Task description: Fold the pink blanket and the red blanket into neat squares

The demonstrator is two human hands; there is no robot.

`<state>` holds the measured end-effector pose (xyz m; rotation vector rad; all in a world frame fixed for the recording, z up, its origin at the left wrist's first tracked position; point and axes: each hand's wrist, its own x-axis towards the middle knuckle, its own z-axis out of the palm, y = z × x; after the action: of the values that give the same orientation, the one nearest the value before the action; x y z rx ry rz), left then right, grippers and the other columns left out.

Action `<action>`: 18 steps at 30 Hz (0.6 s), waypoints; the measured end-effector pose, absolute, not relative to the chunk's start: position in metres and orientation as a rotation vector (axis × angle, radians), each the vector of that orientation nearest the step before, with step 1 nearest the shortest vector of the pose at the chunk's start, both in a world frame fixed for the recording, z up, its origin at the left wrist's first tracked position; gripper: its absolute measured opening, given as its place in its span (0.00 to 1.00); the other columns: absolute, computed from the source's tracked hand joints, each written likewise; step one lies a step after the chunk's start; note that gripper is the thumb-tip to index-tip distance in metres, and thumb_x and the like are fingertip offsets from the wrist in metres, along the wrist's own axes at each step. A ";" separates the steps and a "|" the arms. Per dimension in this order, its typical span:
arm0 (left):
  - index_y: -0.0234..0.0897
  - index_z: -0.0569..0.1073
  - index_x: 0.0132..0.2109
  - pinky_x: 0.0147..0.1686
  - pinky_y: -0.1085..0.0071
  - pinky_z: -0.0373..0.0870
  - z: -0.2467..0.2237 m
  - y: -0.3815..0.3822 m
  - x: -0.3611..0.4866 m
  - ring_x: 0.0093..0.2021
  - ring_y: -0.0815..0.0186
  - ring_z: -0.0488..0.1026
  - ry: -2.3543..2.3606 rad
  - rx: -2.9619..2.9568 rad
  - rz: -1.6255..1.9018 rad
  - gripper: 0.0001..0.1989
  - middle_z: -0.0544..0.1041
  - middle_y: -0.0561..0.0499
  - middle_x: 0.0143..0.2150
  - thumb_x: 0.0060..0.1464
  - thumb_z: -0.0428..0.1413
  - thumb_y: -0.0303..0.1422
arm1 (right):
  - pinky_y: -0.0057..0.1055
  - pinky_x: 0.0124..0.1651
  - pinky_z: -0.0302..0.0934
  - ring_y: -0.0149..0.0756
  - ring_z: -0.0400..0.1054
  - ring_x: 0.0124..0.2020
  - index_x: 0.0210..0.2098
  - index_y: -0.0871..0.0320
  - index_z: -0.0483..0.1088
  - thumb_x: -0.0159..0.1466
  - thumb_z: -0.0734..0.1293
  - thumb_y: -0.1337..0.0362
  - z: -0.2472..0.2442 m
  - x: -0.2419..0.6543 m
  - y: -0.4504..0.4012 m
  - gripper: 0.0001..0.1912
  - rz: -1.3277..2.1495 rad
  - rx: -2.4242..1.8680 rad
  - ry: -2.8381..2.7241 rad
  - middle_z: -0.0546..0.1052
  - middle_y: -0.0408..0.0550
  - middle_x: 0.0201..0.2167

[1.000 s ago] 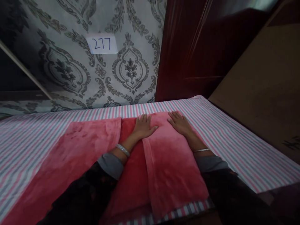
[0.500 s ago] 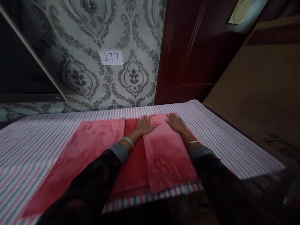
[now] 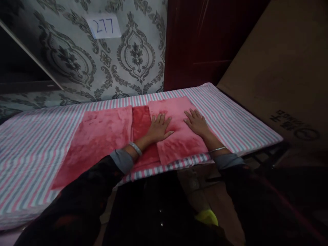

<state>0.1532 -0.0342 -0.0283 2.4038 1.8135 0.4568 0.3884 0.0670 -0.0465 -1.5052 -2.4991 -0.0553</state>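
Observation:
A plush pink-red cloth, like a small blanket (image 3: 105, 133), lies spread on the striped cover of the table. Its right part is folded over toward the middle, and a darker red strip shows between that flap and the left part. My left hand (image 3: 158, 128) lies flat with fingers spread near the flap's left edge. On the flap's right side rests my right hand (image 3: 197, 123), palm down and fingers apart. Neither hand grips the cloth. A bracelet shows on each wrist.
The table's striped cover (image 3: 246, 128) extends to both sides of the cloth. A large cardboard box (image 3: 279, 75) stands at the right, beside a dark red door (image 3: 197, 44). A paper marked 277 (image 3: 104, 26) is on the patterned wall. A dark screen (image 3: 20, 65) is at the left.
Both hands have slid over the folded flap from its far edge toward me, still flat. The view has tilted down, so the table's near edge and the floor show more.

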 end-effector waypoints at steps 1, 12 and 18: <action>0.34 0.56 0.73 0.70 0.39 0.30 -0.030 -0.035 0.153 0.76 0.39 0.41 1.840 2.441 0.395 0.39 0.50 0.33 0.76 0.63 0.53 0.49 | 0.60 0.67 0.52 0.55 0.43 0.74 0.73 0.50 0.54 0.75 0.50 0.48 -0.051 0.389 0.068 0.31 -0.078 -1.479 -2.482 0.52 0.53 0.74; 0.37 0.52 0.74 0.71 0.41 0.40 -0.001 -0.036 0.156 0.76 0.44 0.43 1.902 2.384 0.029 0.37 0.47 0.34 0.77 0.66 0.47 0.50 | 0.65 0.64 0.55 0.58 0.50 0.72 0.69 0.52 0.62 0.72 0.59 0.51 -0.052 0.391 0.083 0.28 0.092 -1.437 -2.415 0.59 0.55 0.71; 0.42 0.71 0.63 0.66 0.48 0.58 0.003 -0.087 0.143 0.69 0.50 0.61 1.719 2.357 0.350 0.23 0.67 0.41 0.67 0.65 0.52 0.42 | 0.49 0.65 0.61 0.50 0.68 0.61 0.56 0.56 0.76 0.69 0.64 0.54 -0.049 0.428 0.029 0.21 0.274 -1.125 -2.164 0.76 0.55 0.57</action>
<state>0.1427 -0.0871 0.0033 2.3574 1.7192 0.3499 0.4281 0.0290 -0.0493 -1.1246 -2.1642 0.2744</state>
